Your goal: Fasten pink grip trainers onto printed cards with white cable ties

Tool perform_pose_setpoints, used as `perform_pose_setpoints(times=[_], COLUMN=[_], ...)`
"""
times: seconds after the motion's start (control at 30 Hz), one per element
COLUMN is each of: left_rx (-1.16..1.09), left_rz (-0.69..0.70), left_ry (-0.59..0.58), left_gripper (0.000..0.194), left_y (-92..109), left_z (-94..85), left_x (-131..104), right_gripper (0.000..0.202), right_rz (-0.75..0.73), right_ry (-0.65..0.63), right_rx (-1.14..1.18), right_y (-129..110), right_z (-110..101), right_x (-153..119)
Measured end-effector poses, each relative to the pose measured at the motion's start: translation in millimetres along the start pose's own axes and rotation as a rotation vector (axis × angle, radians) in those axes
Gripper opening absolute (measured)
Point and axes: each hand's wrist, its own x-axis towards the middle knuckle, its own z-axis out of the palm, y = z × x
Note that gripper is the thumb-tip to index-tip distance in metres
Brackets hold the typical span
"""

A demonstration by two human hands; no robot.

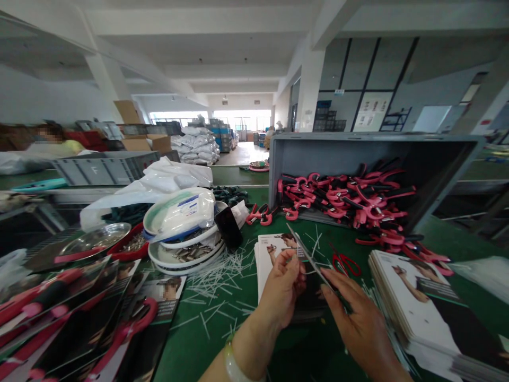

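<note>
A thin card [308, 254], seen nearly edge-on, is held upright at the middle of the table. My right hand [353, 313] grips its right side between thumb and fingers. Close to the card's left face is my left hand [283, 289], its fingertips pinched together; what they hold is too small to make out. Under and behind the hands lies a stack of printed cards [262, 246]. A second card stack [417, 302] stands to the right. White strips [217, 276] are scattered to the left of my left hand.
A grey crate [374, 146] on its side holds pink-and-black tools [342, 193]. Red scissors [347, 264] lie before it. Stacked bowls [186, 260], a phone [228, 228] and carded tools [119, 339] are on the left. A person [53, 143] is at the far left.
</note>
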Motion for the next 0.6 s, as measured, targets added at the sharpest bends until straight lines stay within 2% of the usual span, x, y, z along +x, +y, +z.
perform_pose_setpoints(times=[0.2,0.47,0.6], left_rx=[0.047,0.097,0.085], left_rz=[-0.209,-0.249,-0.203], left_ry=[-0.118,-0.137,-0.097], left_gripper=[0.038,0.03,0.035], left_y=[3.5,7.4,10.7], left_z=[2.9,1.4,0.7], left_x=[0.1,6.9,9.3], right_gripper=[0.035,0.038,0.035], right_rz=[0.171,0.228,0.154], right_ry=[0.03,0.021,0.011], right_rx=[0.089,0.133,0.124], right_y=[7.1,19.1,16.6], right_z=[3.8,8.5,7.0], right_x=[-4.0,-9.3,-6.4])
